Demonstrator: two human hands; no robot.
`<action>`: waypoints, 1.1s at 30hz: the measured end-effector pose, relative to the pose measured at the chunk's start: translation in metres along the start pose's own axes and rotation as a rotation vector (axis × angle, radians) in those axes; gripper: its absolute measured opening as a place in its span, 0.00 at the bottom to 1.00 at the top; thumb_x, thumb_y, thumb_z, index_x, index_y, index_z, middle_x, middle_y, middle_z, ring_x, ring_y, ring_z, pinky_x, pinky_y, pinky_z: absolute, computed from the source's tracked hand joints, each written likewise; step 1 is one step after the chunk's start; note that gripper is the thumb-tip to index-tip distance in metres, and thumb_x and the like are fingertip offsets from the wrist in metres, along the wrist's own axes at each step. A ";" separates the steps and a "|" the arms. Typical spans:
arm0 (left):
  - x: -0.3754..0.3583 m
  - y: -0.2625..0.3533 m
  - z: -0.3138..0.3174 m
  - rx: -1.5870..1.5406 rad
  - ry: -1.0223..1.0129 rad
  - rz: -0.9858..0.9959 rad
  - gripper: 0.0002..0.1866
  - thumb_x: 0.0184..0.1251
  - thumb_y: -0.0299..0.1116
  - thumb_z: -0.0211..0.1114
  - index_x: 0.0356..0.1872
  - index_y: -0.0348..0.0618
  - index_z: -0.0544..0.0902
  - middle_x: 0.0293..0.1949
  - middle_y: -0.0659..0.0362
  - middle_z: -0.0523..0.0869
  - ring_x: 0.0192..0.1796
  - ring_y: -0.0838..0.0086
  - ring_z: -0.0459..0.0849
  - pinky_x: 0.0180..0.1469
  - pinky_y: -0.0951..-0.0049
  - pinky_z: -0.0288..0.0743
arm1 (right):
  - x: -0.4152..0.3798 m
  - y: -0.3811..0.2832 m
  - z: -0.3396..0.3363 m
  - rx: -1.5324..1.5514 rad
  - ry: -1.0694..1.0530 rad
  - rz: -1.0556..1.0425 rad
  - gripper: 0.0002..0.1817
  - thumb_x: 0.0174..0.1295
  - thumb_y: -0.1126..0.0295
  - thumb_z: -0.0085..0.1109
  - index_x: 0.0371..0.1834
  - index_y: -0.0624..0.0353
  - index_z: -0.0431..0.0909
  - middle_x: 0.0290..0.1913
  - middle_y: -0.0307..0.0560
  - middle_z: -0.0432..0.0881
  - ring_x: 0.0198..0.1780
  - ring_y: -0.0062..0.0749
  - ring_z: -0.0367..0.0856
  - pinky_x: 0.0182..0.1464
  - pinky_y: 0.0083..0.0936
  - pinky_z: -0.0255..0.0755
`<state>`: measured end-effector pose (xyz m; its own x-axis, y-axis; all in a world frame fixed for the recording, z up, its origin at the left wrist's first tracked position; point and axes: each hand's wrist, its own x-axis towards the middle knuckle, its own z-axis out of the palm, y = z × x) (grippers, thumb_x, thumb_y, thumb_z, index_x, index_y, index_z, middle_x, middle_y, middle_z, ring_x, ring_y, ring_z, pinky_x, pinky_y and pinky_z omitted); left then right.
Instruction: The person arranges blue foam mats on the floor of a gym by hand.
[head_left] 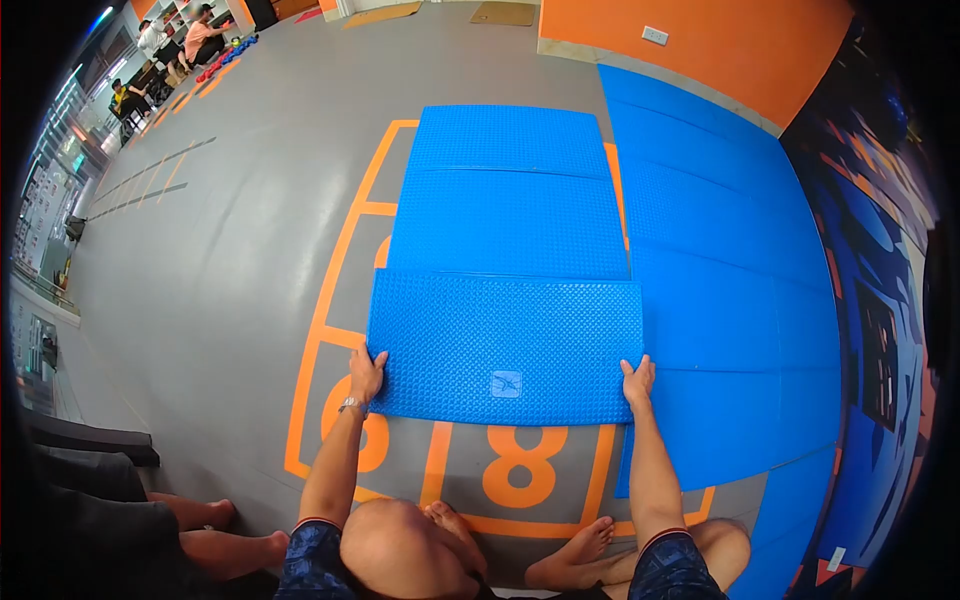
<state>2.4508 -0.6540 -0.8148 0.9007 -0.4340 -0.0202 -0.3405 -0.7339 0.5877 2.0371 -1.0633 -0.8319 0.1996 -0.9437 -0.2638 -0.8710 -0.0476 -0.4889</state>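
A blue textured foam mat (505,345) with a small square logo near its front edge spans the space between my hands. My left hand (367,374) grips its left edge, a watch at the wrist. On the opposite edge, my right hand (638,380) has its thumb on top and the fingers hidden underneath. The far edge of this mat meets or overlaps a flat blue mat section (505,220), and another section (510,138) continues beyond. Its front edge lies over orange floor markings, close to a painted number 8 (523,466).
A long strip of blue mats (720,280) runs along the right wall. Bare feet and knees show at the front. Another person's legs (215,540) are at lower left. Several people (200,40) sit far back left. An orange wall (690,50) stands at back right.
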 end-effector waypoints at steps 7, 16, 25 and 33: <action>-0.025 -0.034 0.003 -0.022 -0.167 -0.105 0.33 0.55 0.37 0.74 0.58 0.31 0.72 0.47 0.40 0.81 0.47 0.47 0.81 0.54 0.54 0.74 | -0.017 0.015 0.001 -0.034 0.096 -0.049 0.32 0.58 0.63 0.68 0.66 0.55 0.67 0.61 0.54 0.71 0.63 0.53 0.68 0.63 0.44 0.68; -0.051 -0.024 -0.025 -0.995 -0.252 -0.466 0.27 0.49 0.08 0.63 0.53 0.37 0.71 0.39 0.54 0.84 0.38 0.69 0.83 0.43 0.70 0.81 | -0.035 0.028 -0.030 0.825 -0.303 0.191 0.34 0.49 0.84 0.67 0.63 0.67 0.69 0.48 0.52 0.82 0.50 0.39 0.81 0.55 0.30 0.74; -0.058 0.003 -0.059 -1.134 -0.217 -0.475 0.28 0.44 0.06 0.59 0.50 0.38 0.71 0.37 0.55 0.84 0.36 0.70 0.83 0.41 0.71 0.80 | -0.050 0.018 -0.056 1.043 -0.215 0.174 0.34 0.32 0.84 0.52 0.53 0.67 0.76 0.46 0.50 0.82 0.44 0.39 0.79 0.48 0.29 0.75; -0.061 0.031 -0.083 -1.268 -0.227 -0.361 0.29 0.36 0.04 0.54 0.45 0.39 0.74 0.39 0.54 0.85 0.41 0.66 0.84 0.45 0.67 0.80 | -0.042 0.049 -0.071 1.218 -0.181 0.052 0.29 0.31 0.89 0.49 0.45 0.65 0.77 0.44 0.50 0.83 0.45 0.43 0.80 0.39 0.31 0.78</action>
<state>2.4079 -0.6074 -0.7282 0.7802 -0.4872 -0.3924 0.5007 0.1103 0.8586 1.9544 -1.0496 -0.7855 0.3210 -0.8719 -0.3697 0.0876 0.4160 -0.9051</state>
